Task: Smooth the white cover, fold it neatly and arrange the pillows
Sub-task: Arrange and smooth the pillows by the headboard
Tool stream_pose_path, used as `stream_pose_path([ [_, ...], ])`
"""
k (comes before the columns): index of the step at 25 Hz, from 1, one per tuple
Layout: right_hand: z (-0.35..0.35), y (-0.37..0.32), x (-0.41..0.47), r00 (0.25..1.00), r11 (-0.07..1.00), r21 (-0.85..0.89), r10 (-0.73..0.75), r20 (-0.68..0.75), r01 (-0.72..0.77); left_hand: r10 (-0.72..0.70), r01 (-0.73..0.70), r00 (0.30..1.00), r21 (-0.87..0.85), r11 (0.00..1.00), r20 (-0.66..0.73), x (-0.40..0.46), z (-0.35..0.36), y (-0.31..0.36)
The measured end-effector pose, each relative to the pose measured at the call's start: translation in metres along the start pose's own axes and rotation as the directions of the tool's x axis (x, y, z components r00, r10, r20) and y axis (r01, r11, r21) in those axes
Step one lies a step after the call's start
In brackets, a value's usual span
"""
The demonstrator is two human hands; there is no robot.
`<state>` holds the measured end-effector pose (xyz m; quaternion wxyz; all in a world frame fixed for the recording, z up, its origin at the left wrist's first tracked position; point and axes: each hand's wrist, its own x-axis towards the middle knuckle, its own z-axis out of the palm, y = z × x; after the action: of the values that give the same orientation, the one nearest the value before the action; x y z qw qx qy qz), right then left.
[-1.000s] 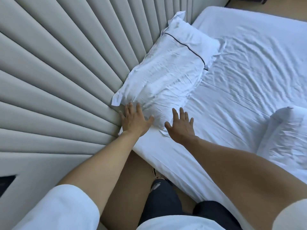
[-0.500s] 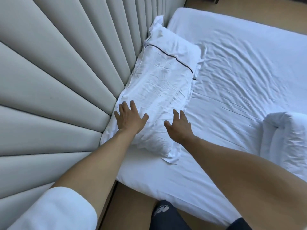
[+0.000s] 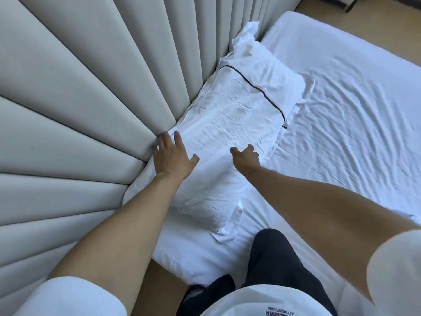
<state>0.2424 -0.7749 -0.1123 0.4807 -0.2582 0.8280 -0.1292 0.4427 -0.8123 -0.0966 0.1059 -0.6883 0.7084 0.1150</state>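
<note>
Far left, the padded headboard [image 3: 75, 115] fills the view, its ribbed panels fanning out. Tucked against it lies the pillow [image 3: 227, 133], white with a thin dark piped line near its far end, running lengthwise along the head edge of the bed [image 3: 355, 106].

Now the left hand [image 3: 170, 159]: fingers spread wide, palm flat on the pillow's headboard side, fingertips touching the seam where pillow meets padding. It grips nothing and just presses down.

Across to the right hand [image 3: 245, 155]. It sits on the pillow's other long side, near the edge that faces the open bed. The thumb sticks out and the fingers curl downward; whether they pinch the pillowcase or only rest on it I cannot tell, since the fingertips are hidden behind the hand.

Further right, the white sheet covering the mattress is rippled with creases all the way to the far side. The person's dark-trousered knee [image 3: 273, 261] is at the near edge of the bed.

So the step in hand looks like pillow arranging: seating this one square against the headboard and flattening it. The pillowcase flap at the near corner hangs loose and rumpled, so the next move probably calls for a sweep outward with both palms, then a tug to straighten that flap. The creased sheet needs smoothing too.
</note>
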Motion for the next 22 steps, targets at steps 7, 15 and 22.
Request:
stream_pose_path([
  [7, 0.032, 0.037, 0.113, 0.942, 0.927, 0.166, 0.333, 0.048, -0.336, -0.2, 0.202, 0.979, -0.22, 0.954, 0.035, 0.055, 0.043, 0.05],
  [15, 0.007, 0.088, 0.16, 0.946, 0.772, 0.547, 0.272, 0.176, -0.324, -0.096, 0.113, 0.99, -0.164, 0.98, 0.108, 0.078, 0.061, 0.119],
  [22, -0.043, 0.067, 0.132, 0.96, 0.56, 0.796, 0.263, 0.092, -0.23, -0.009, 0.0, 0.999, -0.182, 0.983, -0.049, 0.052, 0.011, 0.152],
])
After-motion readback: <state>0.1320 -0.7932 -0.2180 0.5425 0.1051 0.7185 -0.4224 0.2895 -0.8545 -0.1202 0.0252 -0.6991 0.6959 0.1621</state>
